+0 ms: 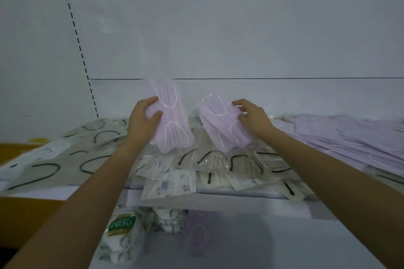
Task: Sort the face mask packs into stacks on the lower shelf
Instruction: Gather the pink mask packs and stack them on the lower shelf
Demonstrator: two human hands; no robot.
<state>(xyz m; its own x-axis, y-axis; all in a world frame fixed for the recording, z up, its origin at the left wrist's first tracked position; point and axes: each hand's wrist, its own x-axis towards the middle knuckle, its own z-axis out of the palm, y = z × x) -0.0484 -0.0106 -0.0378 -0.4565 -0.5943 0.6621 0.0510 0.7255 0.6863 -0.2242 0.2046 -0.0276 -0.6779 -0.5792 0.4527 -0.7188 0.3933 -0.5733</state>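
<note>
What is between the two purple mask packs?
Head view: a narrow gap. The left purple pack and right purple pack don't touch; beige mask packs lie on the shelf beneath.

Left hand (144,120) grips a lilac mask pack (172,122) tilted up off the pile, thumb across its front; right hand (251,119) pinches the edge of a second lilac pack (220,124) just beside it. Both are over the upper shelf (240,201), which is littered with beige packs (65,159) with black loops, printed white packs (172,181), and a lilac heap (349,137) at right. On the lower shelf (273,247) are a green-label pack (122,225), a patterned pack (170,220) and a lone lilac pack (196,233), side by side.
</note>
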